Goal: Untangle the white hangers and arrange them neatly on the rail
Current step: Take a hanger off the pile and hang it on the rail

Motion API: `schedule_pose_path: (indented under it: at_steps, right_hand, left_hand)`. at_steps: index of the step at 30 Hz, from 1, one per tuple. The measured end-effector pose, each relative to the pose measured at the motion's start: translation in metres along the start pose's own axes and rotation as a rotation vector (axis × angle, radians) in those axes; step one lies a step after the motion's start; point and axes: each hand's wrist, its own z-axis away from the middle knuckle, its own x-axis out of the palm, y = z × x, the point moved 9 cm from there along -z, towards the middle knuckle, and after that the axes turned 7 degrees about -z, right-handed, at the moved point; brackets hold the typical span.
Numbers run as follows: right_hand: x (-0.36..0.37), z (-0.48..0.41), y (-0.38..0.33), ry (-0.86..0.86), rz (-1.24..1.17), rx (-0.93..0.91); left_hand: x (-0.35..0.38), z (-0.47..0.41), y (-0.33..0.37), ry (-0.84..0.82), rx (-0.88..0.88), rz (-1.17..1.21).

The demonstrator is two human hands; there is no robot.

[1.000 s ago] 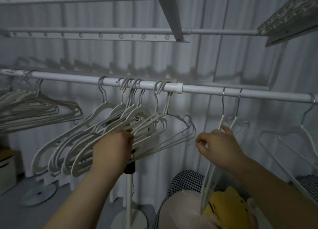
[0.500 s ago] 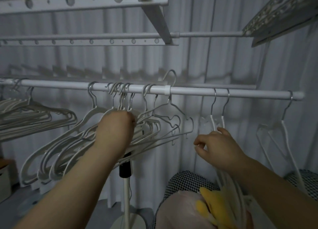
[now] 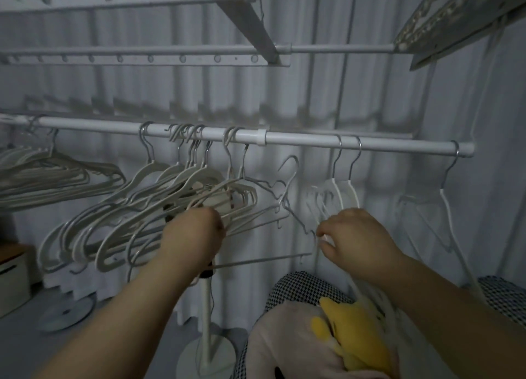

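Where the rail [image 3: 299,139] crosses in front of you, the white hangers [image 3: 148,216] hang from its left-centre stretch in a tangled bunch, with their hooks crowded together and their shoulders splayed down to the left over one another. 1 thin loose hanger [image 3: 256,261] sits at the bunch's right edge. Its hook is below the rail and off it, and its bottom bar runs from your left hand towards your right. Your left hand [image 3: 196,236] is in among the lower bars of the bunch, knuckles towards you, fingers curled around the wires. Your right hand [image 3: 358,236] is just beside the loose hanger's right corner. Its thumb and fingertips [image 3: 324,237] pinch a thin white strand of the pair of hangers [image 3: 345,190], which hang from 2 hooks right of the rail's white collar; blur hides which strand. Further right, a single hanger [image 3: 445,205] hangs at the rail's end, and at the far left a flat stack of hangers [image 3: 48,176] juts out sideways. Above runs a perforated drying rack [image 3: 142,58], and behind hangs a pale pleated curtain [image 3: 313,94]. Below your hands are a white pole stand [image 3: 207,321] on a round base, a checked fabric [image 3: 301,293] and a yellow object [image 3: 353,333].
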Motion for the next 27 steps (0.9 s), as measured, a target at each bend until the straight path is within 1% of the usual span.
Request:
schedule_pose_path:
  at_steps: [2,3,6,8,10,12,14,16,18,20,23,24,27]
  right_hand:
    - [0.001,0.001,-0.006,-0.010,0.126,0.003]
    - [0.003,0.000,-0.009,-0.031,0.145,0.001]
    - [0.017,-0.004,-0.023,-0.121,0.103,0.000]
    - [0.020,-0.004,-0.038,-0.131,0.090,-0.014]
    - [0.023,0.000,-0.059,-0.144,0.044,-0.069]
    - [0.027,0.007,-0.082,-0.221,-0.106,-0.136]
    - [0.029,0.016,-0.101,-0.341,-0.459,-0.162]
    - [0.026,0.033,-0.124,-0.498,-0.790,-0.175]
    - [0.020,0.052,-0.151,-0.641,-1.007,-0.200]
    - [0.013,0.065,-0.177,-0.688,-1.130,-0.217]
    - [0.006,0.084,-0.212,-0.687,-1.215,-0.215]
    - [0.006,0.090,-0.221,-0.683,-1.244,-0.208]
    - [0.006,0.107,-0.240,-0.678,-1.295,-0.156]
  left_hand:
    - [-0.003,0.027,-0.013,-0.028,-0.022,-0.001]
    - [-0.006,0.039,-0.020,-0.035,-0.033,0.007]
    - [-0.018,0.073,-0.042,-0.062,-0.051,0.047]
    - [-0.021,0.092,-0.056,-0.100,-0.069,0.109]
    - [-0.025,0.110,-0.068,-0.157,-0.061,0.163]
    - [-0.027,0.125,-0.083,-0.218,-0.036,0.188]
    - [-0.033,0.140,-0.102,-0.225,-0.042,0.240]
    - [-0.039,0.158,-0.118,-0.209,-0.052,0.326]
    - [-0.044,0.176,-0.134,-0.220,-0.073,0.401]
    - [-0.050,0.195,-0.149,-0.235,-0.093,0.436]
    - [-0.058,0.223,-0.167,-0.229,-0.107,0.393]
    - [-0.061,0.232,-0.173,-0.194,-0.126,0.348]
    - [-0.070,0.251,-0.194,-0.016,-0.204,0.227]
